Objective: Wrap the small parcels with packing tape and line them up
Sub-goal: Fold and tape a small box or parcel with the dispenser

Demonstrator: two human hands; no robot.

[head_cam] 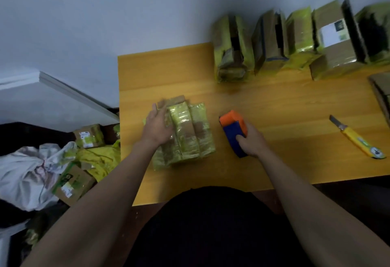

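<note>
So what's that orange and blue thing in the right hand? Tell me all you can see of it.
It looks like a tape dispenser, seemingly plastic: an orange rounded top over a dark blue body. It sits on the wooden table, just right of the tape-wrapped parcel, apart from it. The right hand grips its near end, fingers curled round the blue part. No tape roll or loose tape is clearly visible.

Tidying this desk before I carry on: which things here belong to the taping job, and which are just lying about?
Job: parcel under left hand; tape dispenser in right hand; wrapped row.
Lying about: yellow knife; floor boxes; white bag.
</note>
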